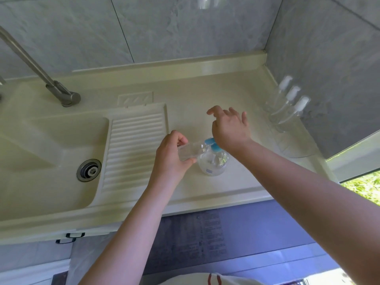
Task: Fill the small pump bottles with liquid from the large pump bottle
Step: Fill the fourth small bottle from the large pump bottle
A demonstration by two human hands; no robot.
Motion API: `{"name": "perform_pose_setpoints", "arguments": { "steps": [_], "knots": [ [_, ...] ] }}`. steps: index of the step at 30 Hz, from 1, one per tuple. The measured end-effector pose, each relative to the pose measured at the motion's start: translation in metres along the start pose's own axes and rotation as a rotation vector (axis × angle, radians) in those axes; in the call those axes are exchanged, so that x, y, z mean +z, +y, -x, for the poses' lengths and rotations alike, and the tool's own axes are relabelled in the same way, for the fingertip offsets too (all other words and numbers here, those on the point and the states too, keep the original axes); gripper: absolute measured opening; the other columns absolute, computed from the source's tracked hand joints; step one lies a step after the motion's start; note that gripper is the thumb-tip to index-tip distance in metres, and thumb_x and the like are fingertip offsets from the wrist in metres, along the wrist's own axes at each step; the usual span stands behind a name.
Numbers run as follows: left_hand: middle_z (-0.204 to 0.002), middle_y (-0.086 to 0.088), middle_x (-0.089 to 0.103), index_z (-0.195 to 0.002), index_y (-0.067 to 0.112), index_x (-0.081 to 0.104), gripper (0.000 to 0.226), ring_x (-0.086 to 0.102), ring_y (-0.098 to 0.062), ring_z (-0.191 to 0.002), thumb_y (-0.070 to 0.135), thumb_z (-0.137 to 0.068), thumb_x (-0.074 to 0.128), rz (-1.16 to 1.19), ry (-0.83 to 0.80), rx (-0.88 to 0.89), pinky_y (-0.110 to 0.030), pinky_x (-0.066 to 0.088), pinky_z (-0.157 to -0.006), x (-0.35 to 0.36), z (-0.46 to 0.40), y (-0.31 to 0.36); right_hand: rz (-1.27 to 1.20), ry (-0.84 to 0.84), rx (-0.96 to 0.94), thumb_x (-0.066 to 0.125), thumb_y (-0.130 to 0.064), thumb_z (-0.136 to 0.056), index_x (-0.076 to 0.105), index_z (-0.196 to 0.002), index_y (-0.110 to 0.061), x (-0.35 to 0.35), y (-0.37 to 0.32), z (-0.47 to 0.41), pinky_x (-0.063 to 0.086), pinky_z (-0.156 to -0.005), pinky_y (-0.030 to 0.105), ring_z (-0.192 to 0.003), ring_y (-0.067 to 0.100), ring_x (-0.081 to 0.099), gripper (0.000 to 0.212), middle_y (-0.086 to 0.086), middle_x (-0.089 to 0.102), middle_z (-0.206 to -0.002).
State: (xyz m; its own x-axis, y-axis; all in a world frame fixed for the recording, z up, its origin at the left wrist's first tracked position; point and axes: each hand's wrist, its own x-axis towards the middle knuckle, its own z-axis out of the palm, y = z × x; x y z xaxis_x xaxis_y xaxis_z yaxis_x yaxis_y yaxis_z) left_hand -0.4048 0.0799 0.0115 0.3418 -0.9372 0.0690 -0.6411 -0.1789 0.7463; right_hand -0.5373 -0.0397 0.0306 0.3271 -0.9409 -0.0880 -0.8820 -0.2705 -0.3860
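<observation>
The large clear pump bottle (213, 161) with a blue pump head (210, 141) stands on the cream counter (205, 95). My left hand (170, 155) grips a small clear bottle (190, 152), tilted on its side with its open neck at the blue spout. My right hand (230, 126) rests the heel of its palm on the blue pump head, fingers spread and lifted. Three small clear pump bottles with white heads (287, 105) stand in a row by the right wall.
A sink basin (51, 145) with a metal drain (89, 170) and a ribbed washboard slope (133, 145) lies to the left. A metal faucet (41, 73) rises at the back left. Tiled walls close off the back and right.
</observation>
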Motion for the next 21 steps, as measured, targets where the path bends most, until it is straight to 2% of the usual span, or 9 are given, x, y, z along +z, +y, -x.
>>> {"name": "perform_pose_setpoints", "arguments": {
  "steps": [3, 7, 15, 18, 21],
  "knots": [
    [-0.101, 0.006, 0.060, -0.097, 0.018, 0.053, 0.045, 0.055, -0.009, -0.094, 0.013, -0.068, 0.086, 0.007, 0.004, -0.005, -0.003, 0.036, -0.075, -0.001, 0.000, 0.001, -0.020, -0.022, 0.004, 0.036, -0.006, -0.089, 0.041, -0.140, -0.028, -0.008, 0.000, -0.005, 0.008, -0.120, 0.057, -0.146, 0.032, 0.027, 0.055, 0.006, 0.056, -0.135],
    [-0.098, 0.006, 0.060, -0.095, 0.018, 0.053, 0.044, 0.055, -0.009, -0.090, 0.011, -0.067, 0.086, 0.012, 0.012, 0.003, -0.006, 0.038, -0.072, -0.001, 0.000, 0.002, 0.024, -0.042, -0.023, 0.033, 0.001, -0.087, 0.041, -0.139, -0.027, -0.008, -0.004, -0.002, 0.001, -0.122, 0.054, -0.151, 0.031, 0.015, 0.059, 0.007, 0.053, -0.138],
    [-0.098, 0.006, 0.060, -0.094, 0.020, 0.051, 0.045, 0.055, -0.008, -0.090, 0.012, -0.067, 0.086, 0.018, 0.006, -0.004, -0.004, 0.037, -0.072, 0.000, -0.001, 0.001, 0.035, -0.060, -0.015, 0.038, -0.010, -0.089, 0.041, -0.137, -0.027, -0.007, -0.003, -0.011, 0.014, -0.118, 0.057, -0.141, 0.032, 0.033, 0.051, 0.007, 0.058, -0.129],
    [-0.099, 0.005, 0.060, -0.094, 0.020, 0.051, 0.045, 0.055, -0.010, -0.091, 0.012, -0.067, 0.086, 0.016, 0.011, -0.007, -0.005, 0.037, -0.072, -0.001, -0.001, 0.002, 0.040, -0.005, -0.047, 0.041, -0.013, -0.091, 0.038, -0.141, -0.026, -0.012, -0.005, -0.012, 0.014, -0.119, 0.056, -0.142, 0.031, 0.032, 0.052, 0.008, 0.056, -0.132],
    [-0.098, 0.005, 0.060, -0.094, 0.018, 0.052, 0.045, 0.056, -0.011, -0.090, 0.010, -0.066, 0.086, 0.022, 0.010, 0.000, -0.006, 0.038, -0.073, 0.001, -0.002, 0.000, 0.033, -0.039, -0.038, 0.035, -0.018, -0.096, 0.039, -0.142, -0.028, -0.004, -0.004, -0.009, 0.006, -0.121, 0.055, -0.148, 0.031, 0.023, 0.048, 0.006, 0.049, -0.143]
  ]
}}
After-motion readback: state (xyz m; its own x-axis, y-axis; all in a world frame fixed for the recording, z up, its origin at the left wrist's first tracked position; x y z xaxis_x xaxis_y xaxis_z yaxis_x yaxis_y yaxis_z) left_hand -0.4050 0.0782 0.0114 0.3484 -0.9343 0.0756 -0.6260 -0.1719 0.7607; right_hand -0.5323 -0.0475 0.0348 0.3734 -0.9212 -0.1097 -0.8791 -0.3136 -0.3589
